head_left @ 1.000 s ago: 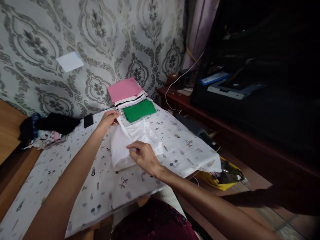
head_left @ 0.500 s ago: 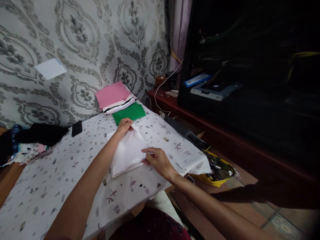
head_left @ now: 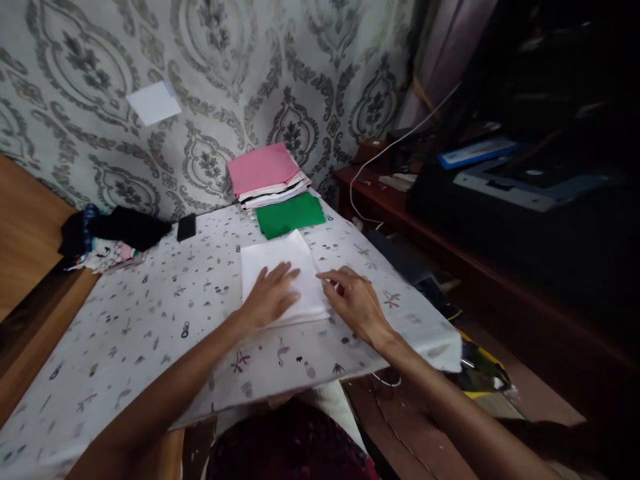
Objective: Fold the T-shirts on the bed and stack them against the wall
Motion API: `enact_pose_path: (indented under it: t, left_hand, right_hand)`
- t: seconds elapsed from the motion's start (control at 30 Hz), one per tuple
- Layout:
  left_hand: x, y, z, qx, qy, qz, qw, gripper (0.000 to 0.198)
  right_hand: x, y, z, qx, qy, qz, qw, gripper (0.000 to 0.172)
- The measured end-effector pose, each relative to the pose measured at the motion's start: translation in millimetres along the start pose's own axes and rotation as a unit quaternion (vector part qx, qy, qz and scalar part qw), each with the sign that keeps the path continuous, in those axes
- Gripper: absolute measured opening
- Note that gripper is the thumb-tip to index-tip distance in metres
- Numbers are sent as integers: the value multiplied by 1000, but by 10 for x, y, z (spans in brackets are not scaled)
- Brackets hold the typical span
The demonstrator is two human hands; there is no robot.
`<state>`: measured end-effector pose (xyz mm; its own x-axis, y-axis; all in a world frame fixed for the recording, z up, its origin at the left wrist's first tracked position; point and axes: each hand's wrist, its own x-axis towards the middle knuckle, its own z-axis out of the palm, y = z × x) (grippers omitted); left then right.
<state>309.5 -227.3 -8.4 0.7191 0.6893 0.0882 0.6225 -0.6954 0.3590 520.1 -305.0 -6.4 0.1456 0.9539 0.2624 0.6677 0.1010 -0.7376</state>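
Observation:
A folded white cloth [head_left: 275,257] lies flat on the patterned tablecloth in front of me. My left hand [head_left: 273,293] rests on it palm down, fingers spread. At the cloth's right edge is my right hand [head_left: 353,297], its index finger stretched toward the edge and the other fingers curled; I see nothing held in it. Just beyond the white cloth lies a folded green cloth [head_left: 291,215]. Behind that stands a stack of folded cloths with a pink cloth [head_left: 263,172] on top.
A black phone [head_left: 187,227] and a heap of dark and printed clothes [head_left: 127,230] lie at the table's left side. On the right stands a dark red cabinet [head_left: 400,197] with a white cable [head_left: 373,157]. A yellow-edged bag [head_left: 483,367] sits below the table's right edge.
My left hand has let go of the white cloth's far edge and come down flat on it. The raised layer now lies flat. The view has turned left.

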Motion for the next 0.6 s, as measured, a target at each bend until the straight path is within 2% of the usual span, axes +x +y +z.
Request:
enact_pose_path:
  t: [0.1, 0.2, 0.27, 0.37, 0.47, 0.6]
  left_hand:
    - [-215, 167, 63, 59, -21, -9, 998, 54]
    - [-308, 256, 107, 79, -23, -4, 997, 56]
    - [-364, 277, 142, 96, -5, 9, 995, 53]
    - [-428, 249, 161, 106, 14, 28, 994, 51]
    - [-379, 88, 65, 75, 8, 2, 997, 52]
    - [-98, -388, -167, 36, -24, -99, 994, 59]
  right_hand:
    - [431, -158, 164, -70, -44, -86, 993, 36]
    - [897, -291, 461, -153, -134, -135, 970, 41]
    - [1139, -305, 660, -201, -185, -139, 952, 46]
    - [1356, -201, 875, -245, -217, -121, 937, 52]
    - [1455, -36, 972, -251, -219, -127, 934, 57]
    - [1522, 102, 980, -235, -208, -146, 938, 54]
